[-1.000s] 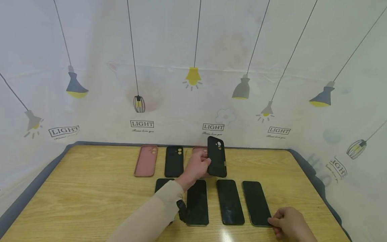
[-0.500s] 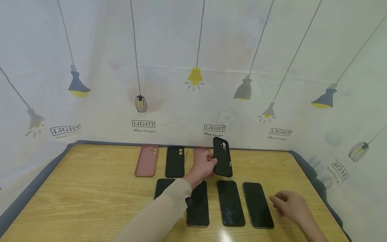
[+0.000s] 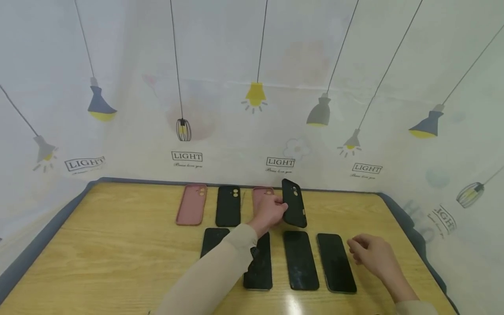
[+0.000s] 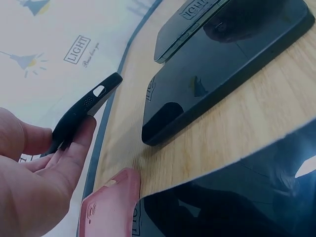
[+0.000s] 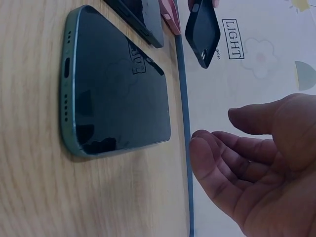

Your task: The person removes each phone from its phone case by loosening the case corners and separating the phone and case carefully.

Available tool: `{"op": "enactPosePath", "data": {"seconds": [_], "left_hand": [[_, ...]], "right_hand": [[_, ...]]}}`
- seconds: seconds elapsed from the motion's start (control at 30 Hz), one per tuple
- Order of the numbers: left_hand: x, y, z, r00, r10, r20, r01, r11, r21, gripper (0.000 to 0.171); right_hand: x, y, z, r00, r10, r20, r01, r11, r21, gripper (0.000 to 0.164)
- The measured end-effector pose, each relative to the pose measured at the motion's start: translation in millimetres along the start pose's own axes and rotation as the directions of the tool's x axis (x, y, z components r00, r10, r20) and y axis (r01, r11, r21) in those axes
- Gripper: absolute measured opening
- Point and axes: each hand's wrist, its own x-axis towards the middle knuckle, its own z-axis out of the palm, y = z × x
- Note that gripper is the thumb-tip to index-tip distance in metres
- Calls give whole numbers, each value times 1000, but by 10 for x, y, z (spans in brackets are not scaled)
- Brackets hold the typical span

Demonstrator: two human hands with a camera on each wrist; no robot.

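Note:
My left hand (image 3: 271,211) pinches a black phone case (image 3: 294,204) by its left edge, holding it tilted up off the table at the back. In the left wrist view the thumb and fingers grip the end of that case (image 4: 86,106). Just right of the rightmost phone (image 3: 336,262), my right hand (image 3: 370,253) hovers with loosely bent fingers, touching nothing. Its thumb and fingers stand apart in the right wrist view, beside the green-edged phone (image 5: 118,84). A pink case (image 3: 261,197) lies partly hidden behind my left hand.
A pink case (image 3: 191,204) and a black case (image 3: 228,205) lie along the back of the wooden table (image 3: 118,245). Dark phones, including one near the middle (image 3: 301,260), form a front row; my left sleeve partly covers two. A lamp-printed sheet (image 3: 220,109) hangs behind.
My left hand has shifted right with the black case. My right hand has left the lower right corner of the rightmost phone and moved forward beside it.

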Motion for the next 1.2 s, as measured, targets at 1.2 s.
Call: {"op": "enactPosePath", "data": {"seconds": [1.2], "left_hand": [[287, 59, 313, 986, -133, 102, 111, 974, 200, 36]], "right_hand": [[171, -364, 144, 993, -99, -59, 104, 991, 82, 27]]}}
